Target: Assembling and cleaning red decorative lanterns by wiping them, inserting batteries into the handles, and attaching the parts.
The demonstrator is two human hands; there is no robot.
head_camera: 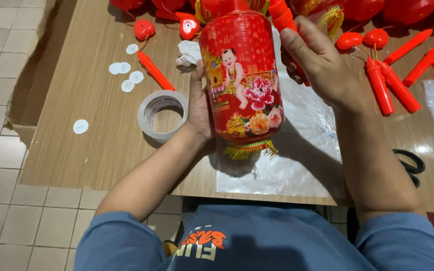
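- Your left hand [199, 108] cups the red paper lantern [242, 85] at frame centre, fingers wrapped behind its left side.
- Lantern's long axis runs up-frame, gold tassel toward you.
- Your right hand [322, 65], upper right, is clamped on an orange-red plastic handle [283, 20] just beside the lantern's top.
- Tape roll [163, 116] lies left on the desk [86, 125].

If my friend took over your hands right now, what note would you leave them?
Left hand: holds the side of the red barrel-shaped paper lantern with flower pictures, upright above the wooden table.
Right hand: grips an orange-red plastic stick handle near the lantern's top.
Done: yellow tassel fringe hangs at the lantern's bottom.
Left: whether the handle is joined is hidden.
Nearby: roll of clear tape, more orange-red handles, black scissors.
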